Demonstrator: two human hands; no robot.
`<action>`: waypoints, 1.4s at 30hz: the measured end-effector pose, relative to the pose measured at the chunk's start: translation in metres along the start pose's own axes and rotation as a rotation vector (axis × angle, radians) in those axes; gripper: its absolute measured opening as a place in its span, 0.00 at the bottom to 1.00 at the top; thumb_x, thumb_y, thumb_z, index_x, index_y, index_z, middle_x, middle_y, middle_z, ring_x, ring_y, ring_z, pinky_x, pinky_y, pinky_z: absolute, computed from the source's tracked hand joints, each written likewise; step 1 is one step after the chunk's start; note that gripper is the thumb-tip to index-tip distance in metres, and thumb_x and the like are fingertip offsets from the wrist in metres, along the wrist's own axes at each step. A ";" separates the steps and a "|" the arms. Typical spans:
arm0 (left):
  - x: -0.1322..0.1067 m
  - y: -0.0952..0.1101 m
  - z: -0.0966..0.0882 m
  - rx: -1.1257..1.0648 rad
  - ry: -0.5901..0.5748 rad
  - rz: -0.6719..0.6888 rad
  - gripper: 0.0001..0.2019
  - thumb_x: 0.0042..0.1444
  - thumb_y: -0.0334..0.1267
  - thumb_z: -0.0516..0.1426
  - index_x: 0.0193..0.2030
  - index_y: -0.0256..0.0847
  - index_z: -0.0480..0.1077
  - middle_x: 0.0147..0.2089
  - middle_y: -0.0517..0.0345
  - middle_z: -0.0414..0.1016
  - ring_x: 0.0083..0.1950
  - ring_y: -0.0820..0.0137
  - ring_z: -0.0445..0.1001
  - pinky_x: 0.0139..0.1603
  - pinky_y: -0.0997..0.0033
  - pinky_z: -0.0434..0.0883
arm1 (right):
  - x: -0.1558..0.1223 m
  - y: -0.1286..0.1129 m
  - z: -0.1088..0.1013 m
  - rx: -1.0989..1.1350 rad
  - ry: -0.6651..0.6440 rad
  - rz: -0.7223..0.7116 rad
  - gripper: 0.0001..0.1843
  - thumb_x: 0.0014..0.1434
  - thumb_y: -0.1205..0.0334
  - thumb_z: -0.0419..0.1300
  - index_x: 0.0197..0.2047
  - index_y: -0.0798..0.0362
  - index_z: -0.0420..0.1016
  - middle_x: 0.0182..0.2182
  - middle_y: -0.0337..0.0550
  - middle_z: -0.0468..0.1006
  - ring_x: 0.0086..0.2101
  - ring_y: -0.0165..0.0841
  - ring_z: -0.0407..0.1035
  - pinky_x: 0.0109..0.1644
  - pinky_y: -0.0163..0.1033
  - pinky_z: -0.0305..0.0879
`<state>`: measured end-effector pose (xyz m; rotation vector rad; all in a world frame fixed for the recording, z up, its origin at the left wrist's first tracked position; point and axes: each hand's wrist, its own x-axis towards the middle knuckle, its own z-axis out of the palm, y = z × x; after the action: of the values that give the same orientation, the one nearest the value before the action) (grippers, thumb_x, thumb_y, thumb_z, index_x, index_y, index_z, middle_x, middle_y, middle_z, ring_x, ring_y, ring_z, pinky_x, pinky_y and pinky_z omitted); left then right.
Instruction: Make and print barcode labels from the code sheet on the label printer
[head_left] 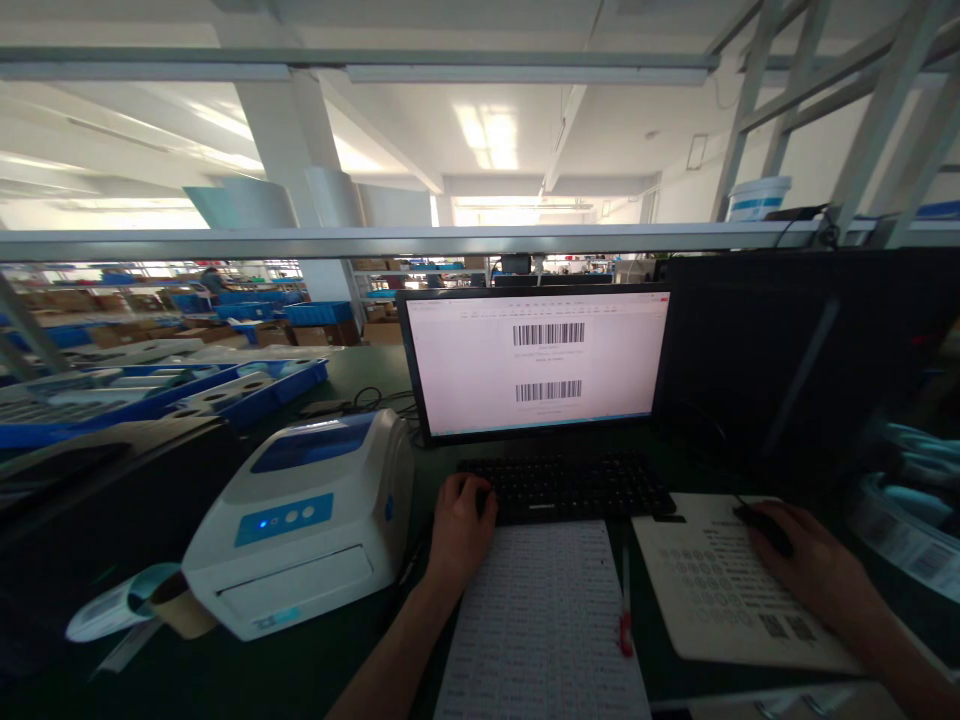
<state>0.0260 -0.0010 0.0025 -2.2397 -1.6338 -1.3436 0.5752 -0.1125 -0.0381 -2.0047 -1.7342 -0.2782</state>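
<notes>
Resting left hand [459, 527] on left end of keyboard [574, 488], laid left to right; with curled fingers [478, 485], cannot tell if together. Gripping mouse [771, 530], right of keyboard, in right hand [814, 562].

The long black keyboard [570, 485] lies flat, its left end under the left hand [463, 515] and the rest reaching rightward, while the dark mouse [766, 530] sits beneath the right hand [806, 560].
</notes>
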 end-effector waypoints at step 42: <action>0.000 -0.001 0.001 0.008 -0.015 -0.021 0.05 0.64 0.33 0.58 0.45 0.43 0.73 0.48 0.47 0.70 0.52 0.49 0.73 0.58 0.42 0.73 | -0.001 -0.002 -0.003 -0.078 0.003 0.080 0.33 0.66 0.36 0.49 0.63 0.44 0.74 0.61 0.50 0.72 0.50 0.47 0.76 0.53 0.56 0.76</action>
<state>0.0255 -0.0005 0.0014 -2.2406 -1.6686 -1.3257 0.5738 -0.1147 -0.0355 -2.1225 -1.6600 -0.3272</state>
